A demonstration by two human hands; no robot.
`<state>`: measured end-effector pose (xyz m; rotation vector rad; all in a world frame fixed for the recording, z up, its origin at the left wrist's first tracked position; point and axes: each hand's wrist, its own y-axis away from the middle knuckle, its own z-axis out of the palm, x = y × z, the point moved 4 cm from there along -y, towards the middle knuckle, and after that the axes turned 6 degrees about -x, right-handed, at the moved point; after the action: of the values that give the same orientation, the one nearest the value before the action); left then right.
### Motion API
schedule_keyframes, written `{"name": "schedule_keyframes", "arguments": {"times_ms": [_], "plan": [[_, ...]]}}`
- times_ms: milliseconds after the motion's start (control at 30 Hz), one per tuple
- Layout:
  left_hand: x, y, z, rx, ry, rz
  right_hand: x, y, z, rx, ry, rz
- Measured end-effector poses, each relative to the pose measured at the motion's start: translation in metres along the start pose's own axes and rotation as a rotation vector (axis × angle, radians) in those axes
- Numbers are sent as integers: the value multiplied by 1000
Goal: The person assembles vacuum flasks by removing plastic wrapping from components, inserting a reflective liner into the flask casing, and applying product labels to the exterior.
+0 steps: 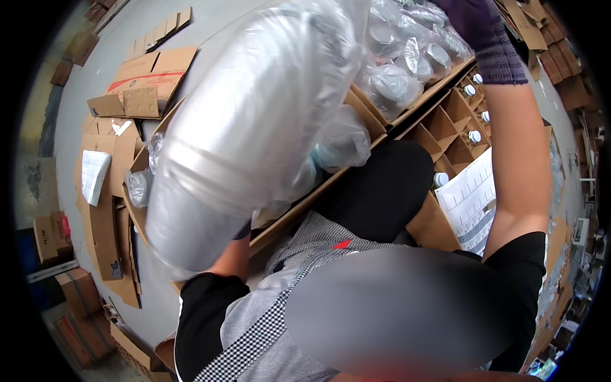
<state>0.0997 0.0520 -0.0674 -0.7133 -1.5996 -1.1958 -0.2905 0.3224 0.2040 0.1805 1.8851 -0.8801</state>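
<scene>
Behind the bagged silver stack (242,134), left grip unseen; gloved right hand (474,25) cut off.

Large bagged silver cylinder (235,140) in left grip, gloved right hand (477,25) over bagged parts (407,57).

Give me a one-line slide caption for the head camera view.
Left hand lifts a bagged stack of silver cylinders while the gloved right hand reaches over a cardboard box of bagged parts.

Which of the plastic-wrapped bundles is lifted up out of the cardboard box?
The big silvery stack in clear plastic, raised at the picture's left-centre over the left forearm; the smaller wrapped bundles lie in the cardboard box.
</scene>
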Motion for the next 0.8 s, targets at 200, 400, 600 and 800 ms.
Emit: {"name": "schedule_keyframes", "arguments": {"times_ms": [200, 400, 600, 800], "plan": [[-19, -50, 39, 82, -51, -14, 144, 44, -117, -276, 1107, 771], [-44, -63, 45, 190, -91, -86, 276, 90, -82, -1238, 1900, 733], [-59, -63, 43, 254, -117, -148, 348, 79, -90, -1456, 2027, 839], [-61, -63, 42, 288, -127, -153, 365, 66, -79, -1417, 2014, 822]]}}
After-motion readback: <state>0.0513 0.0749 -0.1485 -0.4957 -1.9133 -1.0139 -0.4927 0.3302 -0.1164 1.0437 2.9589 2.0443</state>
